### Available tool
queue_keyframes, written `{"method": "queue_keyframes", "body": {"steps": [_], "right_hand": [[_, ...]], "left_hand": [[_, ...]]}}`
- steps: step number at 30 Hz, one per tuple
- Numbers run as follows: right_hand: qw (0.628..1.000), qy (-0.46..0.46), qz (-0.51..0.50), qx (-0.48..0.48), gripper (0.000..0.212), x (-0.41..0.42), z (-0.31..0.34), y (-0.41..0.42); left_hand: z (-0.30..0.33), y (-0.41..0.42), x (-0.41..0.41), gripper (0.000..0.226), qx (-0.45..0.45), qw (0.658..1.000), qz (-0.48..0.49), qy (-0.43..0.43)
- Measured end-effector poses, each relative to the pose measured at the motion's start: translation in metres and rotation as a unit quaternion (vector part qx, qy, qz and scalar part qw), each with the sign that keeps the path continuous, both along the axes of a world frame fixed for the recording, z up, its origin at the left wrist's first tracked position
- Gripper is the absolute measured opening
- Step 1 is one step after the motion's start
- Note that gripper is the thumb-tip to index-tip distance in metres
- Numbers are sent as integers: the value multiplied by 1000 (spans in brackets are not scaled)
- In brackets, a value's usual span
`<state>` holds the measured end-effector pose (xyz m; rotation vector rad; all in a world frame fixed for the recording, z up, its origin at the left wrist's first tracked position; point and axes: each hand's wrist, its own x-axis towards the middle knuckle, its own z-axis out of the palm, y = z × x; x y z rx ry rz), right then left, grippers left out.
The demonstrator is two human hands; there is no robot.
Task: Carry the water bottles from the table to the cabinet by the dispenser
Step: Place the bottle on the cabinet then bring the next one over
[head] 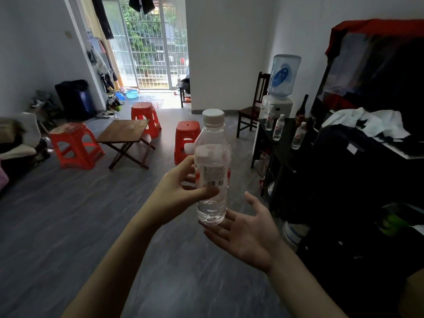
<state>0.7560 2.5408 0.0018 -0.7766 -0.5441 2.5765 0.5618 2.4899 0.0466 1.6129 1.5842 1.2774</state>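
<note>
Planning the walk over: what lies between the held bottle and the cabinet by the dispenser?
Head view: only bare grey floor between the held bottle and the black cabinet.

The left hand point(176, 191) is gripping a clear water bottle point(212, 171) upright, thumb and fingers curling round its label. The right hand point(247, 230) is lying open, palm up, under the bottle's base. Right of the bottle, three more bottles point(278, 127) are standing on the black cabinet point(286, 145) beside the dispenser point(281, 88). Left of the bottle, a folding table point(124, 131) is sitting among red stools point(73, 145).
</note>
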Motion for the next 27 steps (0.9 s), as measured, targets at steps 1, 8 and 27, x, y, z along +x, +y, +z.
{"method": "queue_keyframes", "body": {"steps": [1,8,27], "right_hand": [[1000,1,-2,2,81,-12,1,11],[1000,-1,-17,20,82,-93,20,88],[997,-6,-77,-17,82,-187,18,261]], "left_hand": [[2,12,-12,67,2,1000,0,3],[24,93,-90,69,12,1000,-14,18],[19,293,-188,61,3,996,-83,30]]}}
